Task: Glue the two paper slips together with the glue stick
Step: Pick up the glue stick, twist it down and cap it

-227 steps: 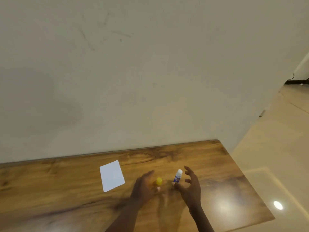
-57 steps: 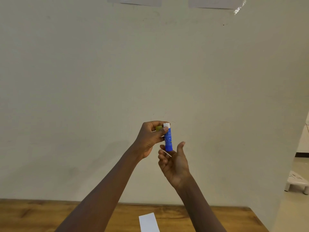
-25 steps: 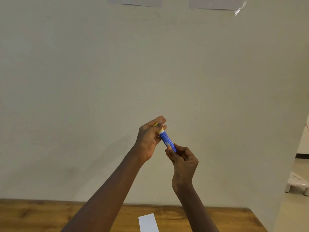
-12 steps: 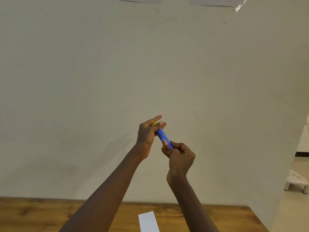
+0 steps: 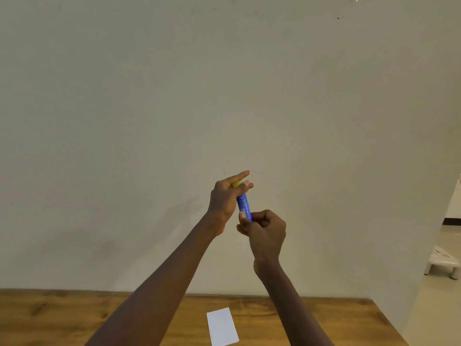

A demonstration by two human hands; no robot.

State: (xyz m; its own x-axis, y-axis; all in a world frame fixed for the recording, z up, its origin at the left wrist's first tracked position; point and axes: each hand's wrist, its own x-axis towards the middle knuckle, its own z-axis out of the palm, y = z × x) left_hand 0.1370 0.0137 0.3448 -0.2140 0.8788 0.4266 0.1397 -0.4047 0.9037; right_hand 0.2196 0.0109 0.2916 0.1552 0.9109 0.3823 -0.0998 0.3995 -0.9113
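Glue stick near upright in mid-air, high above slip on table | left hand pinches yellow cap | right hand grips base | best: hold base steady, work cap straight along barrel

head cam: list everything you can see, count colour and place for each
glue stick: 1, blue body with yellow at its upper end, held up in front of the wall between both hands
paper slip: 1 visible, white, flat on the table at bottom centre
table: 1, brown wood, along the bottom edge
wall: 1, beige, fills most of the view
stool: 1, white, on the floor at far right
floor: pale, right of the table
left hand: 1, grips the stick's upper end
right hand: 1, grips the stick's lower end
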